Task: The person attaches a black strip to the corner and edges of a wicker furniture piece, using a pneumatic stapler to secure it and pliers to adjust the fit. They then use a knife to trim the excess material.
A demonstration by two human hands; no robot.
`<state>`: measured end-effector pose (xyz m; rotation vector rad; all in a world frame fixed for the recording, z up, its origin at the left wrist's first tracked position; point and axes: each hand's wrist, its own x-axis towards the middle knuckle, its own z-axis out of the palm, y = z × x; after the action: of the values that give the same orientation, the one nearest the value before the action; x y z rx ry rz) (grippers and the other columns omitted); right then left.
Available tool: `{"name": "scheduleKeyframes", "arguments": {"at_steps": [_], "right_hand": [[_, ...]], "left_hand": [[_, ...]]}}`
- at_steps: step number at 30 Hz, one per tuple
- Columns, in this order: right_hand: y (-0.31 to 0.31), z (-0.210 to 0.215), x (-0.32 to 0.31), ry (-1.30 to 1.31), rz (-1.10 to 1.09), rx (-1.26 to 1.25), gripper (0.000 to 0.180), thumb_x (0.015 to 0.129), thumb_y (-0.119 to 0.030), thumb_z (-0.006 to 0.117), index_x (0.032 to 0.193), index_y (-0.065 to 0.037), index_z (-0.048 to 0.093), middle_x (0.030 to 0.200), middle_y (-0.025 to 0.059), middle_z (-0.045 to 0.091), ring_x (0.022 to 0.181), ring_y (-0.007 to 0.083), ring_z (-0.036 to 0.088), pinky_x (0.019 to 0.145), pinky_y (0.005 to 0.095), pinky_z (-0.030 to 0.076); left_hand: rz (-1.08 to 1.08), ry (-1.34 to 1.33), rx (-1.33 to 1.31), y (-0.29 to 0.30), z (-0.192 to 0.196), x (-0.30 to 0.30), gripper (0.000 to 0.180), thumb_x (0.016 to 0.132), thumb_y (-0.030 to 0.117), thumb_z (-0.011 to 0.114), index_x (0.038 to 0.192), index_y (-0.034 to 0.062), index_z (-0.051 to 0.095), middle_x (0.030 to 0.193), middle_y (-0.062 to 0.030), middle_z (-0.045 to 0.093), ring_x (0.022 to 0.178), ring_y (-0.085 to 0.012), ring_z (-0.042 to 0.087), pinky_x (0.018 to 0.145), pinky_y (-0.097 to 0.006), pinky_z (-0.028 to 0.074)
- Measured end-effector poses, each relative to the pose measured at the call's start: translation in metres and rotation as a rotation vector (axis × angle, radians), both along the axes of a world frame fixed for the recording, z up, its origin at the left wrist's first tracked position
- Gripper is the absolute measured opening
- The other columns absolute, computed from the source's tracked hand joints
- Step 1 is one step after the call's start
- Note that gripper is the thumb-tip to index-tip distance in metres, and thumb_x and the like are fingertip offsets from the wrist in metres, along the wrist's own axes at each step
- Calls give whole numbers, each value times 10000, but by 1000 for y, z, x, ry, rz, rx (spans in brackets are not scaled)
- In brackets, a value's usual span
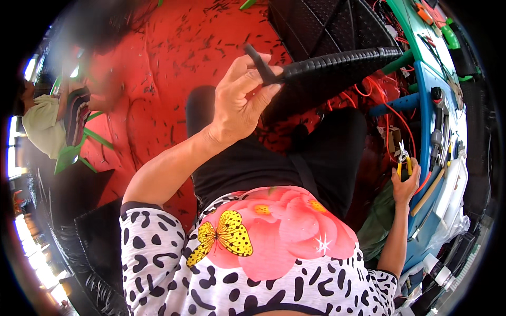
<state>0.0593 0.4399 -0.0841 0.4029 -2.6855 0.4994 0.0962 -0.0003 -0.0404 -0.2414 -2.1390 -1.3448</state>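
My left hand (240, 100) is raised in front of me, fingers pinched on a black woven strip (261, 64) at the corner of a black woven panel (337, 66) that stretches up and right. My right hand (406, 181) reaches out to the right, at the edge of a blue workbench (427, 84), and grips yellow-handled pliers (403, 158) with the jaws pointing up. My lap, in black trousers, lies between the two hands.
The red floor (174, 52) is littered with small dark scraps. Red wires (392, 113) hang beside the bench. A power tool (437, 121) and hand tools lie on the bench. Another person (45, 121) sits at the far left. Black woven pieces (89, 258) sit at lower left.
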Motion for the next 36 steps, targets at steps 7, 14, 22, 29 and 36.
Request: {"name": "scheduleKeyframes", "arguments": {"at_steps": [7, 14, 22, 29, 36], "right_hand": [[-12, -19, 19, -138, -32, -89, 588, 605, -70, 712, 1137, 0, 472, 1048, 163, 516, 991, 328, 514, 868, 371, 418], [-21, -25, 10, -113, 26, -8, 616, 599, -104, 723, 1149, 2, 465, 1074, 171, 510, 1014, 337, 496, 881, 386, 406], [-17, -28, 14, -179, -4, -53, 605, 611, -97, 717, 1153, 5, 469, 1073, 175, 512, 1017, 332, 502, 884, 376, 411], [-10, -32, 26, -207, -47, -63, 598, 619, -89, 708, 1162, -7, 471, 1077, 155, 517, 1019, 320, 506, 890, 366, 410], [-7, -27, 29, -194, -67, -86, 585, 628, -92, 702, 1162, -12, 477, 1061, 146, 525, 1008, 312, 515, 879, 362, 411]], "left_hand": [[52, 370, -457, -7, -1, -10, 338, 530, -56, 599, 842, 65, 641, 883, -62, 538, 810, -238, 503, 702, -342, 375], [89, 234, -519, -2, 24, -13, 293, 615, -25, 602, 888, 78, 626, 739, -10, 556, 728, -194, 521, 728, -319, 371], [43, -13, -268, 2, 39, -22, 127, 696, -19, 619, 804, 47, 609, 671, -45, 578, 629, -167, 553, 616, -271, 434], [56, -279, -12, -10, 38, -20, 88, 734, 28, 635, 810, 7, 594, 715, -8, 616, 649, -65, 538, 616, -220, 443], [-151, -332, 186, -13, 22, -16, 308, 760, 159, 674, 992, -18, 577, 872, -64, 607, 803, -118, 567, 741, -243, 451]]}}
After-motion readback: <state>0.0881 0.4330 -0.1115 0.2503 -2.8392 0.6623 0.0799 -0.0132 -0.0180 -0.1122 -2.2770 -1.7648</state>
